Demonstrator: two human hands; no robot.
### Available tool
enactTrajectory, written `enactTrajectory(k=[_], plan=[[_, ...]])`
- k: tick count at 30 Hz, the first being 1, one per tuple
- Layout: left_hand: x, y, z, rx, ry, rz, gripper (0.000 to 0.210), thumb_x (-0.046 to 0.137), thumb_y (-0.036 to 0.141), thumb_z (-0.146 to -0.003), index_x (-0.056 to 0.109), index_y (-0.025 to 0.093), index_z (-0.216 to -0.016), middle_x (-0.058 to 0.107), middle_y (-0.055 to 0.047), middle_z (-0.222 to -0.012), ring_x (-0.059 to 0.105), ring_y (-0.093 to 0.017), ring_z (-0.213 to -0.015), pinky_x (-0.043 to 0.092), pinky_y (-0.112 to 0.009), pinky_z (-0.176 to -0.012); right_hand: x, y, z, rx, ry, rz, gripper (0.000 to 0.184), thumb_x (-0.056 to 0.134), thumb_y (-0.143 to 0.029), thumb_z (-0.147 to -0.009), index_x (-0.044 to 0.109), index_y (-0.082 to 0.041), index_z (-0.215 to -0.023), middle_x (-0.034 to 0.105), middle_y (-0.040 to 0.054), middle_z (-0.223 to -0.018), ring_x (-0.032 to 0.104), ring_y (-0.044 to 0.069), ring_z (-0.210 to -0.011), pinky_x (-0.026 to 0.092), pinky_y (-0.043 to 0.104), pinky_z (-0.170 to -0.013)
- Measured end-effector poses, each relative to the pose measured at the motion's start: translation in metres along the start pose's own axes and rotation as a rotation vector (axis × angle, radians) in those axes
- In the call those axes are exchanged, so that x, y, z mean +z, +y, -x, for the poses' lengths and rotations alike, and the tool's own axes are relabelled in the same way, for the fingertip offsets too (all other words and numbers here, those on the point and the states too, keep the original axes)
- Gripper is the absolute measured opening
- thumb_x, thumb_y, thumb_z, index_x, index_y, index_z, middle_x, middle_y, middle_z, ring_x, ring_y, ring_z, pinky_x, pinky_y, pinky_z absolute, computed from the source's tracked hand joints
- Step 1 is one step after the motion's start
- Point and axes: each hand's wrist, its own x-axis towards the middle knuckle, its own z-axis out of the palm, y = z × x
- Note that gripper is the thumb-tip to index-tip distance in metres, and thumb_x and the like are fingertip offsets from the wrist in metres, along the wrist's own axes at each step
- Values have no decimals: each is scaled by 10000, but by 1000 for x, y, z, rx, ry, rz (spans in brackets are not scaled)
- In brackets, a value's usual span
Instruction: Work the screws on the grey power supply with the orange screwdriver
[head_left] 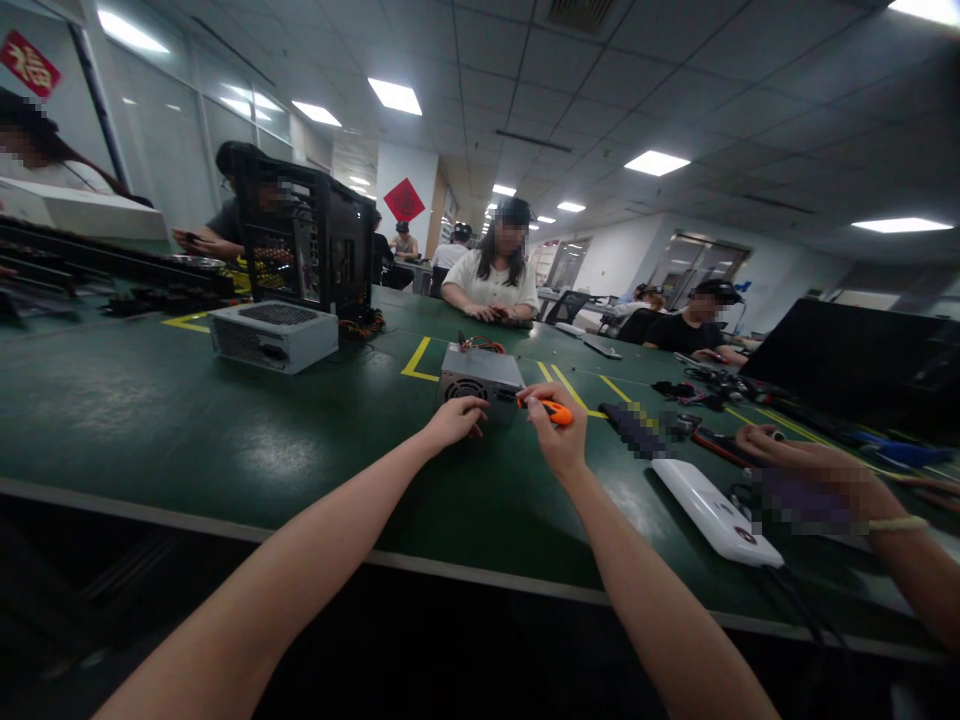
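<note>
A grey computer power supply (487,368) stands on the green table in front of me, its fan grille and socket facing my side. My left hand (454,420) is at the lower front of it, fingers stretched towards the right and apart, with nothing visible between them. Gripped in my right hand (561,436) is a screwdriver with an orange handle (556,412). It points left at the power supply's right front edge; whether the tip touches a screw is too small to tell. Coloured cables (484,344) come out behind the power supply.
To the left stand another power supply (274,338) and a black computer case (304,235). A white power bank-like device (712,510) lies at right, near a co-worker's hand (817,465). A black monitor (855,370) is farther right. Another person sits across the table.
</note>
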Motion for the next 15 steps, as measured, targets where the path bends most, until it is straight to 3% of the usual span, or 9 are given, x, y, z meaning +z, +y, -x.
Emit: enactTrajectory(k=[11, 15], plan=[[-1, 6, 4, -107, -11, 211, 343, 451, 175, -840, 517, 115, -1172, 620, -93, -1043, 569, -40, -571, 449, -160, -522, -1, -1, 2, 32, -25, -60, 178, 504, -318, -814, 572, -190, -708, 631, 25, -784, 556, 134, -628, 427, 284, -589], [-1, 3, 3, -84, 6, 201, 333, 504, 159, -820, 519, 110, -1149, 634, -82, -976, 571, -44, -566, 447, -155, -507, 1, 0, 2, 87, -4, -115, 200, 505, -344, -816, 584, -190, -715, 632, 21, -783, 522, 112, -563, 414, 268, -537]])
